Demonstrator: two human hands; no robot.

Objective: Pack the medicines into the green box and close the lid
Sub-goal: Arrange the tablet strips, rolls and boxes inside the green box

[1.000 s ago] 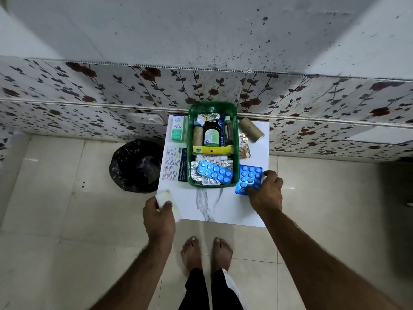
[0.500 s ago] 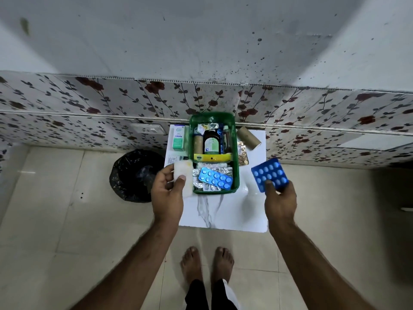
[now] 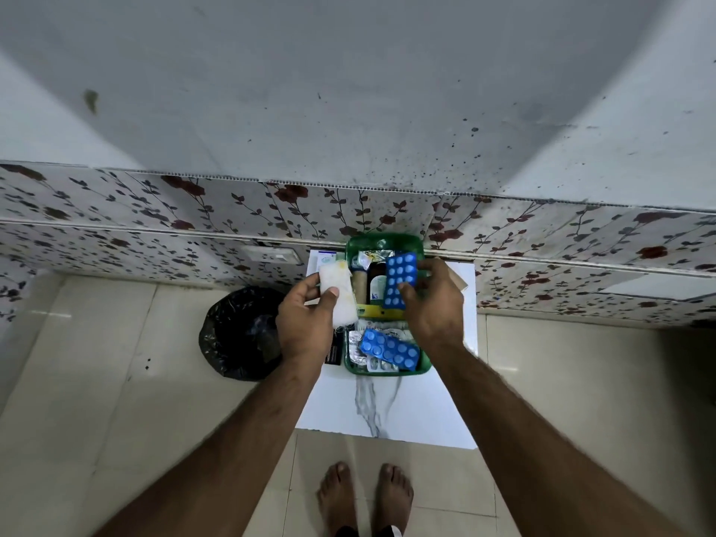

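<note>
The green box (image 3: 387,370) stands open on a white marble-patterned board (image 3: 391,408), against the wall. Bottles, foil strips and a blue blister pack (image 3: 389,350) lie inside it. My right hand (image 3: 436,308) holds a second blue blister pack (image 3: 400,279) upright over the box's far half. My left hand (image 3: 306,323) grips a white gauze roll (image 3: 338,294) with yellowish stains, just left of the box's left wall. No lid is visible.
A black bin bag (image 3: 242,333) sits on the floor left of the board. A white-green medicine carton (image 3: 324,261) and a printed leaflet (image 3: 333,352) lie left of the box, a cardboard roll (image 3: 456,279) to its right. My bare feet (image 3: 364,498) stand below the board.
Both hands rose from the board and came together over the box. The right hand lifted the blue blister pack off the board; the left carried the gauze roll up beside the box.
</note>
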